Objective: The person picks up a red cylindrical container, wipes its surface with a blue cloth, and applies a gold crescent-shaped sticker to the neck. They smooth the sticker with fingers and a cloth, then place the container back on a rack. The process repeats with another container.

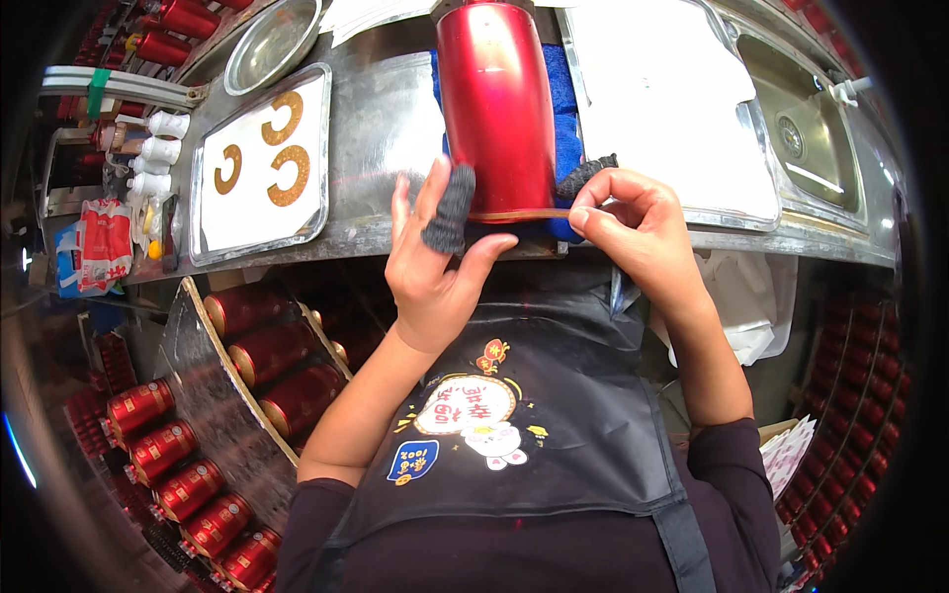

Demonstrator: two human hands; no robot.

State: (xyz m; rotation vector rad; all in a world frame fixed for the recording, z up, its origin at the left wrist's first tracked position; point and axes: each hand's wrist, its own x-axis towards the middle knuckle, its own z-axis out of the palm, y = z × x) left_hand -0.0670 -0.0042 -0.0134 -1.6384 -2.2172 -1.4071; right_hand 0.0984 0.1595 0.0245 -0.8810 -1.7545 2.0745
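Note:
A large shiny red cylinder lies lengthwise on a blue cloth on the metal counter, its near end facing me. A thin brown strip runs along the rim of that near end. Its right tip is pinched between thumb and index finger of my right hand. My left hand is at the cylinder's near left edge, fingers spread and thumb stretched toward the rim; I see nothing in it. A dark knitted sleeve covers one finger on each hand.
On the left, a tray lined with white holds three C-shaped golden-brown pieces; a metal bowl sits behind it. A white-covered tray lies right, beside a sink. Red cylinders stand in racks below left.

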